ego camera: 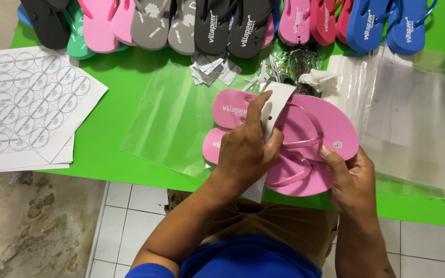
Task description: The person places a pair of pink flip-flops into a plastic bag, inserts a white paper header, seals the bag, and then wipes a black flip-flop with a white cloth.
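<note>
A pair of pink flip-flops [315, 121] lies stacked at the near edge of the green table [114, 128], partly on a clear plastic bag [173, 116]. A white card strip [278, 100] wraps across the pair. My left hand [245, 149] presses on the strip over the middle of the sandals, forefinger pointing up along it. My right hand [351, 177] grips the toe end of the pair from below, thumb on the upper sole next to a small round sticker [337, 145].
A row of flip-flops in black, green, pink, grey, red and blue [222, 23] lines the far edge. Sheets of round stickers [32, 103] lie at the left. A stack of clear bags [418, 123] sits at the right. Small paper tags [215, 69] lie behind the pink pair.
</note>
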